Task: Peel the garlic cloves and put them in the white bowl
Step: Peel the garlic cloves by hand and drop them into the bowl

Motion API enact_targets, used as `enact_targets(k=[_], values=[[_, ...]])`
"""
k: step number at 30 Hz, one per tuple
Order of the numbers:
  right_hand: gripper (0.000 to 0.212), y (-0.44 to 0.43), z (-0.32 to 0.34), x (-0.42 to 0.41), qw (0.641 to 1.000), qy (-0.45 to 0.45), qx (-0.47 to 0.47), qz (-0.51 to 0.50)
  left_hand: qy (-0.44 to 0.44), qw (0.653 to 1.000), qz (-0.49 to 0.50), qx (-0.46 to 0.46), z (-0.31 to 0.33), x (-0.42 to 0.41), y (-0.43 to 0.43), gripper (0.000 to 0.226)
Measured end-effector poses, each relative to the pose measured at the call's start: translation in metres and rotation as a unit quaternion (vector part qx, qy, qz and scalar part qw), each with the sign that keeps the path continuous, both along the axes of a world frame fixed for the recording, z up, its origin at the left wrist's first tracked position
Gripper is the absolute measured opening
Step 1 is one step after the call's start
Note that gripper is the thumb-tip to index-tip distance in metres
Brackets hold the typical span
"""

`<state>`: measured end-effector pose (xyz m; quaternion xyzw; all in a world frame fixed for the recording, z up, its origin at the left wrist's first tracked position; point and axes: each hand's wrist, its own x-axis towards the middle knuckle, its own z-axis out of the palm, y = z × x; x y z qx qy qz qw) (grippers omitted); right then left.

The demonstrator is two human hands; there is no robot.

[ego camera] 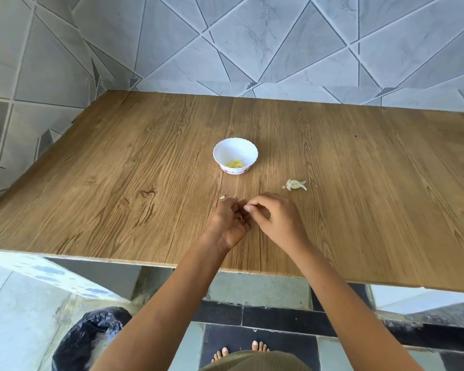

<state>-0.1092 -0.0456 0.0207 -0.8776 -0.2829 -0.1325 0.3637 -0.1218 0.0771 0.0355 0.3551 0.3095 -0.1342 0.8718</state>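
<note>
A small white bowl point(235, 155) with a scalloped rim stands mid-table and holds several pale yellow peeled cloves point(235, 163). To its right lies a clump of unpeeled garlic point(295, 185) with loose skin. My left hand point(229, 219) and my right hand point(275, 216) meet just in front of the bowl, fingers curled together around something small that is hidden between them. A tiny scrap of skin point(222, 197) lies by my left fingertips.
The wooden table point(118, 183) runs to tiled walls at the back and left. Its front edge is close to my body. Below on the floor stands a bin lined with a black bag point(91, 338), and my bare feet show.
</note>
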Motion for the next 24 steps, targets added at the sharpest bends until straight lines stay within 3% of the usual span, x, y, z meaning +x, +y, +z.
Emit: enact_targets(k=[7, 10, 13, 17, 19, 22, 24], values=[[0.010, -0.008, -0.007, -0.005, 0.998, 0.026, 0.051, -0.015, -0.016, 0.999, -0.034, 0.019, -0.002, 0.001, -0.005, 0.026], [0.023, -0.007, -0.007, -0.009, 0.997, -0.021, 0.016, -0.077, -0.015, 0.998, -0.048, 0.029, -0.005, 0.002, -0.008, 0.028], [0.013, -0.006, -0.009, -0.011, 0.988, -0.088, -0.032, -0.125, -0.017, 0.997, -0.062, 0.031, -0.007, 0.002, -0.009, 0.029], [0.014, -0.005, -0.016, -0.013, 0.989, -0.057, -0.053, -0.127, -0.025, 0.997, -0.063, 0.019, -0.008, 0.000, -0.006, 0.031], [0.005, -0.004, -0.014, -0.016, 0.990, -0.048, -0.043, -0.126, -0.022, 0.997, -0.067, 0.023, -0.008, 0.000, -0.005, 0.030], [0.028, -0.001, -0.011, -0.018, 0.990, -0.035, -0.049, -0.132, -0.019, 0.997, -0.073, 0.023, -0.009, 0.001, -0.003, 0.028], [0.031, 0.000, -0.011, -0.020, 0.994, -0.016, -0.025, -0.107, -0.016, 0.997, -0.067, 0.017, -0.011, 0.001, -0.002, 0.026]])
